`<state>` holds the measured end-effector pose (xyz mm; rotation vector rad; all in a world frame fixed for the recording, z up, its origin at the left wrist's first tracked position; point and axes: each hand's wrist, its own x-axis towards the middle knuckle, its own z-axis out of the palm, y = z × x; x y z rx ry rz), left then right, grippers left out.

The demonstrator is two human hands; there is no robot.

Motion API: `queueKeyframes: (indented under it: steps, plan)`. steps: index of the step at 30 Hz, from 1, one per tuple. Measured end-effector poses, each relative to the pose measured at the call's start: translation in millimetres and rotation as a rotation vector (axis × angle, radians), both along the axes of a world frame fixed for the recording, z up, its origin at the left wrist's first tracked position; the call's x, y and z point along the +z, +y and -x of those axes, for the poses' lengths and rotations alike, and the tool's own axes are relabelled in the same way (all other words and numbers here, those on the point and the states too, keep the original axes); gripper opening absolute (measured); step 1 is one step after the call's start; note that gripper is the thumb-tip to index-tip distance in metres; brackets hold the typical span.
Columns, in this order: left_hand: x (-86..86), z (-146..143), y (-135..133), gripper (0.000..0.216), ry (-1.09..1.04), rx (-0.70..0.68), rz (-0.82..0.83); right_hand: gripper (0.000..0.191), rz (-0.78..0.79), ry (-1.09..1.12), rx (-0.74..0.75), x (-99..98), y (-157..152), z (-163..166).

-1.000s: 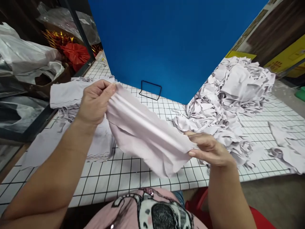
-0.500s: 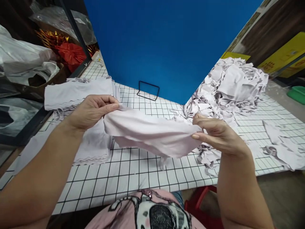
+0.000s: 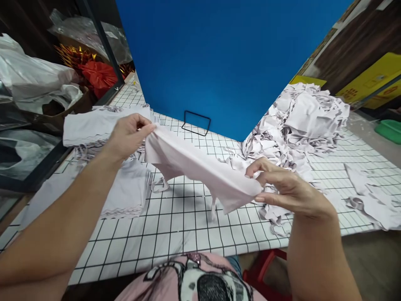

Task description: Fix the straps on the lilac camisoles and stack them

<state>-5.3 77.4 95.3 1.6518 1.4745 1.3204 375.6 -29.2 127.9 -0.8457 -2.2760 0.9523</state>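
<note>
Head view: a pale cloth piece (image 3: 200,167) is stretched between two bare hands above the front middle of a table covered in grid-patterned cloth (image 3: 147,246). Its left end lies higher in view than its right; the lower edge hangs loose. The left hand (image 3: 128,136) has thumb and forefinger pinched together on the upper corner, the other fingers curled. The right hand (image 3: 286,188) grips the opposite end, thumb beneath and bent fingers above, the tips only slightly parted around the fabric. Near the left forearm lie an upper folded stack (image 3: 100,125) and a lower stack (image 3: 125,192) of similar cloth. Beyond the right hand rises a large heap of pale scraps (image 3: 313,117); further right, a few loose pieces (image 3: 372,205) lie near the table edge. Behind stands a blue panel (image 3: 232,62), with a thin black rectangular outline (image 3: 197,114) at its lower edge. At far left are plastic bags (image 3: 34,71) and a red bundle (image 3: 99,77); at far right, a green container (image 3: 388,131).
</note>
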Motion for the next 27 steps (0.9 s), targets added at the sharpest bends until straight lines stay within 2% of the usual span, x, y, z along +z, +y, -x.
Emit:
queueKeyframes:
  steps: [2, 3, 4, 6, 7, 9, 13, 18, 22, 25, 27]
  plan:
    - [-7.2, -22, -5, 0.02, 0.188, 0.08, 0.042, 0.007, 0.042, 0.009, 0.014, -6.9, 2, 18]
    - [-9.3, -36, -14, 0.021, 0.227, 0.057, 0.049, 0.009, 0.068, 0.005, -0.016, -11.9, 3, 28]
    - [-10.1, -51, -25, 0.022, 0.229, -0.028, 0.057, 0.012, 0.096, 0.003, -0.064, -17.2, 5, 38]
    - [-8.5, -77, -50, 0.026, 0.173, -0.408, 0.171, 0.018, 0.15, 0.011, -0.172, -26.7, 10, 56]
    - [-6.3, -86, -61, 0.029, 0.132, -0.553, 0.227, 0.021, 0.173, 0.019, -0.215, -30.1, 12, 63]
    - [-0.4, -96, -75, 0.032, 0.064, -0.669, 0.286, 0.026, 0.217, 0.041, -0.259, -33.8, 15, 72]
    - [10.4, -96, -78, 0.032, 0.086, -0.683, 0.275, 0.037, 0.314, 0.116, -0.284, -33.7, 20, 80]
    - [14.6, -100, -80, 0.023, 0.275, -0.608, 0.122, 0.04, 0.374, 0.258, -0.309, -35.7, 23, 86]
    - [21.5, -98, -81, 0.029, 0.319, -0.591, 0.056, 0.028, 0.399, 0.389, -0.195, -41.7, 24, 84]
    - [33.1, -92, -76, 0.026, 0.32, -0.578, -0.006, 0.032, 0.388, 0.471, -0.067, -46.6, 26, 79]
    - [45.6, -89, -73, 0.024, 0.281, -0.56, -0.052, 0.032, 0.331, 0.431, -0.041, -49.8, 29, 77]
